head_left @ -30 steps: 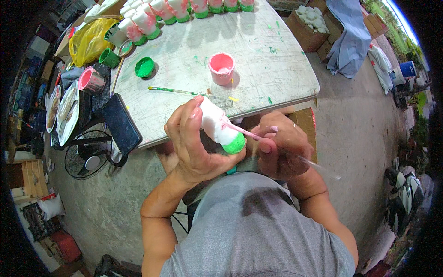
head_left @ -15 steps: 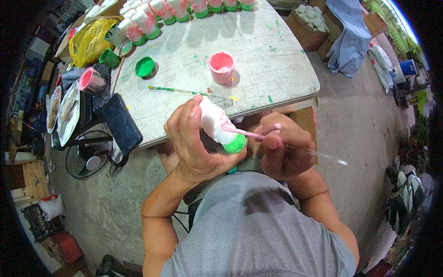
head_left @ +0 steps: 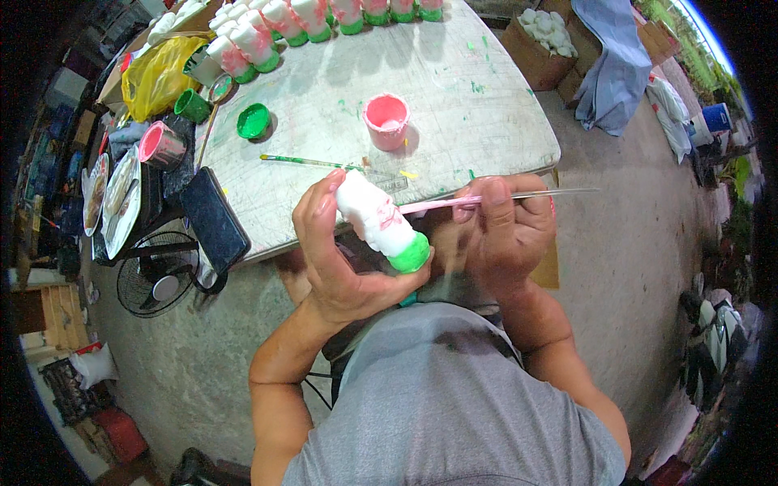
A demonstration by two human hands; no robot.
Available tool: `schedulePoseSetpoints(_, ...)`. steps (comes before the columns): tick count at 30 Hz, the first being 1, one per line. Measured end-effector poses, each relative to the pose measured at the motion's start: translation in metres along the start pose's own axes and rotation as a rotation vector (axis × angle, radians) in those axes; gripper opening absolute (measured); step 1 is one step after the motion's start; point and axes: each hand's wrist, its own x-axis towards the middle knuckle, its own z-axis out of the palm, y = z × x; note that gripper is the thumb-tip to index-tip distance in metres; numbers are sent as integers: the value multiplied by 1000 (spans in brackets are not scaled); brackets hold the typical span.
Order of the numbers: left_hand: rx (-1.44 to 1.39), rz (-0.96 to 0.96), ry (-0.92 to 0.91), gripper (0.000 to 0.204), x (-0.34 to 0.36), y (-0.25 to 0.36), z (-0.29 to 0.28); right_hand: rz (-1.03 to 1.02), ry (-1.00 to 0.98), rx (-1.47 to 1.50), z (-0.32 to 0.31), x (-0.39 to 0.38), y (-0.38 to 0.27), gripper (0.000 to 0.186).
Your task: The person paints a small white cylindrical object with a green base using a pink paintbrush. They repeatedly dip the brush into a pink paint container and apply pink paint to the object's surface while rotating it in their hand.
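Pinching what is the left grip [head_left: 328,267]?

A white figurine [head_left: 374,215] with a bright green base and a pink patch along its side. The thumb presses by the green end and the fingers curve round to the white end, so the piece is spanned lengthwise. It tilts within that grip, white end to the upper left, green end to the lower right, close to the near edge of the desk [head_left: 478,130].

And the right grip [head_left: 512,235]?

It is right of the left one, thumb and fingers pressed together on a thin paintbrush [head_left: 442,204]. The brush lies nearly level — its pink-coated end points left at the pink patch, and its clear handle sticks out past the right side of the grip. I cannot tell whether the tip touches.

What stands beyond the grips?

A pink paint cup [head_left: 385,139], upright, beyond the gap between them. Beyond the left grip a green-streaked brush [head_left: 304,161] lies flat, with a green paint container [head_left: 258,133] past it. Farthest away is a crowd of similar figurines [head_left: 309,20] — white, pink and green.

And left of the left grip?

A dark phone-shaped slab [head_left: 215,219], then a black fan [head_left: 165,287] farther left and lower.
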Motion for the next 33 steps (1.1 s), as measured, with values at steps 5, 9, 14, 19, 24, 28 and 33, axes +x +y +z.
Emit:
schedulePoseSetpoints(5, -418, -159, -36, 137, -10, -7, -1, 153, 56, 292, -11, 12, -8, 12)
schedulePoseSetpoints(9, -828, -373, -73, 140, -9, -12, -2, 282, 71, 425, -11, 10, -11, 15)
schedulePoseSetpoints(14, -864, -304, -69, 133, -9, -16, -1, 316, 36, 501, -12, 7, -4, 14)
schedulePoseSetpoints(19, -808, -357, -153, 125, -6, -12, -3, 218, -65, 315, -9, -1, -3, 14)
schedulePoseSetpoints(24, -747, -341, -135, 122, -6, -10, -1, 182, -74, 201, -4, -6, -8, 14)
schedulePoseSetpoints(28, -738, -342, -133, 122, -6, -10, -1, 155, -46, 198, -7, -4, -3, 13)
schedulePoseSetpoints(33, -711, -318, -140, 123, -6, -16, 1, 146, -16, 197, -11, -3, -8, 12)
